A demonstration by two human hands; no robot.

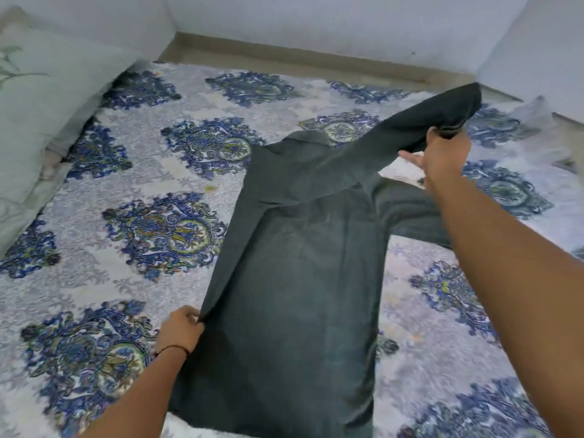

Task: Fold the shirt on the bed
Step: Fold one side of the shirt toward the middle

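Note:
A dark grey-green long-sleeved shirt (294,279) lies back up on the bed (126,172), collar toward the far wall. Its left side is folded in over the back. My left hand (181,327) pinches the folded left edge low on the body. My right hand (444,153) grips one sleeve near the cuff and holds it raised above the bed, stretched out to the upper right. The other sleeve (410,213) lies flat on the bed under my right forearm.
The bedcover is pale with large blue paisley medallions. A pale green pillow (41,99) leans at the far left. White walls (316,23) close off the far side and the right corner, with a tan ledge (284,58) along the bed's far edge.

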